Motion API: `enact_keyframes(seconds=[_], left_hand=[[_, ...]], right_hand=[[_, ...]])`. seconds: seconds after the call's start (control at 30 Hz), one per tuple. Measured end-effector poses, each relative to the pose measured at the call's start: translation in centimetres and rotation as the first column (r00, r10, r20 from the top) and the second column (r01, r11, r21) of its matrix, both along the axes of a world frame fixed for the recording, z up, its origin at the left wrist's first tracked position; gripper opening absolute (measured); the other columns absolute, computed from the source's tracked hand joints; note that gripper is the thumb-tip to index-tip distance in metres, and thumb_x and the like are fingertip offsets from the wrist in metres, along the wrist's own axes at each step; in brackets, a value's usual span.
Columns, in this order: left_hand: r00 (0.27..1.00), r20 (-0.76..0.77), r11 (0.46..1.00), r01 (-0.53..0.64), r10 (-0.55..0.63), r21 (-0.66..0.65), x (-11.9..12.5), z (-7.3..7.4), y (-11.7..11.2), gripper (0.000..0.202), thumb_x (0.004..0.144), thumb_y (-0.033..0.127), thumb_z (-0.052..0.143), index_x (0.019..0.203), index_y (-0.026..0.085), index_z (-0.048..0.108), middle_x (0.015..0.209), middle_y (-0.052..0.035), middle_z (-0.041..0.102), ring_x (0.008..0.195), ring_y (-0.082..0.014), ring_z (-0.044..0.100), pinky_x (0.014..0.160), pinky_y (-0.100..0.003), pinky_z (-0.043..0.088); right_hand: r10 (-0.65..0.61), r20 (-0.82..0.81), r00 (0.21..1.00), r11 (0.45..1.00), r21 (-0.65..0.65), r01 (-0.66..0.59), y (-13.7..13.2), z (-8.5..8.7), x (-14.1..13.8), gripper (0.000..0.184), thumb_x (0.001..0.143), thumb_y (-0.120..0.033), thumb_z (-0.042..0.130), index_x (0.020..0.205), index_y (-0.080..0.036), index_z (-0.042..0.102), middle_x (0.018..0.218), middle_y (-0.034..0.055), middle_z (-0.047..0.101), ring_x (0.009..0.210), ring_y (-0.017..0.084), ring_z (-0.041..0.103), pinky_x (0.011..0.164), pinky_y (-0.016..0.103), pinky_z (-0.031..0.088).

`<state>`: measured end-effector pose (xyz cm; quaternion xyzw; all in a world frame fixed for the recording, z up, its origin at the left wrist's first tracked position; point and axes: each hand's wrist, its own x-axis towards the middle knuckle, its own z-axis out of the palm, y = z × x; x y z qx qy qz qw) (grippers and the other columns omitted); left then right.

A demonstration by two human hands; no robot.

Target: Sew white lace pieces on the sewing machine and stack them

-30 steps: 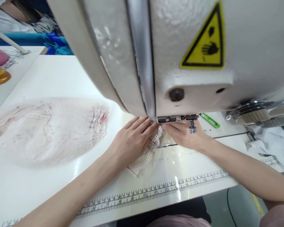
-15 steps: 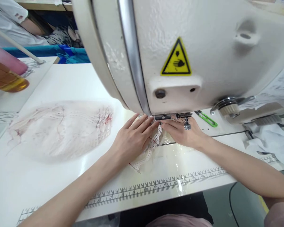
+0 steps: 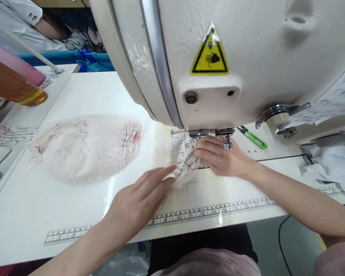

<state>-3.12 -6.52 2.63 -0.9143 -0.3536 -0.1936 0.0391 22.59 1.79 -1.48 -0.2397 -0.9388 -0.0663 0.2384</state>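
A piece of white lace fabric lies bunched under the head of a sewing machine, with a short red thread line on it. My right hand is closed at the lace's right side, fingers bent beside the presser foot area; its fingertips are partly hidden by the machine. At the lace's near left edge is my left hand, fingers long and close together, with a bit of lace between the fingertips and thumb. The lace edge there is blurred. The needle is hidden from view.
Another pile of pale lace with red and dark threads lies left. Green thread snips rest right of the machine. A printed ruler runs along the front edge. Pink and amber thread cones stand left; a person's sleeve shows beyond.
My left hand has drawn back from the presser foot toward the lower left. The lace, formerly a narrow strip trailing toward me, is now bunched and spread to the left. My right hand stays near the foot.
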Motion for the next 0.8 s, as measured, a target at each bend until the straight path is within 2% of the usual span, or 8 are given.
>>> enact_keyframes(seconds=[0.07,0.1,0.2,0.27,0.4,0.6,0.7,0.8], left_hand=[[0.987,0.069,0.983,-0.14,0.149,-0.117,0.8,1.1,0.8,0.018,0.097,0.015,0.041,0.107,0.013,0.056,0.114,-0.0094,0.068,0.084,-0.0141,0.068,0.055,-0.021,0.05],[0.985,0.055,0.983,-0.156,0.162,-0.1,1.2,1.6,1.4,0.019,0.098,0.018,0.04,0.108,0.014,0.055,0.106,-0.0076,0.07,0.075,-0.0134,0.067,0.05,-0.022,0.047],[0.996,-0.081,1.0,-0.025,0.026,0.019,2.1,2.1,4.1,0.018,0.096,0.025,0.045,0.102,0.013,0.058,0.085,-0.0055,0.069,0.063,-0.017,0.062,0.048,-0.028,0.043],[0.986,-0.159,0.999,0.051,-0.048,0.016,2.6,1.6,5.6,0.015,0.091,0.02,0.05,0.1,0.012,0.059,0.084,-0.0072,0.066,0.069,-0.0199,0.061,0.056,-0.031,0.046],[0.976,-0.217,0.996,0.034,-0.015,0.087,3.2,-0.3,7.0,0.029,0.074,-0.004,0.046,0.088,0.014,0.063,0.075,-0.0031,0.061,0.062,-0.017,0.054,0.058,-0.03,0.041],[0.982,-0.188,0.958,0.039,0.016,0.285,3.3,-1.4,6.5,0.027,0.078,-0.003,0.046,0.08,0.017,0.064,0.066,0.0004,0.058,0.059,-0.0151,0.051,0.06,-0.032,0.036],[0.988,-0.144,0.942,-0.005,0.057,0.336,3.4,-1.4,6.3,0.025,0.081,-0.001,0.048,0.078,0.018,0.063,0.077,0.0006,0.066,0.07,-0.0159,0.059,0.076,-0.037,0.042],[0.997,-0.067,0.949,-0.023,0.046,0.315,3.5,-1.8,6.1,0.023,0.089,0.005,0.046,0.093,0.018,0.065,0.107,-0.0024,0.071,0.097,-0.0201,0.064,0.102,-0.047,0.037]], right_hand=[[0.031,-0.052,0.998,0.998,-0.052,-0.034,0.0,-0.1,0.0,0.026,0.084,-0.007,0.047,0.104,-0.018,0.059,0.103,0.0028,0.067,0.097,0.016,0.057,0.076,0.033,0.04],[0.027,-0.073,0.997,0.998,-0.048,-0.03,0.0,0.0,0.0,0.023,0.085,-0.009,0.049,0.103,-0.018,0.06,0.101,0.002,0.068,0.095,0.015,0.058,0.074,0.033,0.04],[-0.001,-0.114,0.993,1.0,0.005,0.002,0.0,0.3,-0.2,0.02,0.086,-0.008,0.052,0.097,-0.02,0.062,0.09,-0.0027,0.07,0.088,0.012,0.059,0.068,0.03,0.039],[-0.015,-0.106,0.994,1.0,0.009,0.016,0.0,0.4,-0.2,0.021,0.086,-0.005,0.05,0.091,-0.021,0.063,0.085,-0.0044,0.069,0.086,0.011,0.06,0.066,0.029,0.039],[-0.035,-0.06,0.998,0.999,-0.043,0.033,0.0,0.4,-0.3,0.021,0.088,-0.005,0.047,0.085,-0.021,0.061,0.083,-0.0048,0.069,0.08,0.011,0.06,0.065,0.03,0.039],[-0.078,-0.086,0.993,0.99,-0.124,0.067,-0.2,0.3,-0.6,0.021,0.089,-0.017,0.05,0.108,-0.019,0.058,0.109,0.0027,0.068,0.09,0.016,0.061,0.077,0.034,0.045],[-0.011,-0.047,0.999,0.993,-0.122,0.005,-0.1,0.1,-0.8,0.019,0.089,-0.009,0.048,0.096,-0.02,0.062,0.096,0.0007,0.069,0.092,0.015,0.06,0.08,0.033,0.045],[-0.003,-0.042,0.999,0.991,-0.132,-0.003,0.0,-0.1,-0.9,0.021,0.088,-0.006,0.049,0.092,-0.021,0.064,0.087,-0.0003,0.068,0.09,0.014,0.06,0.08,0.032,0.046]])
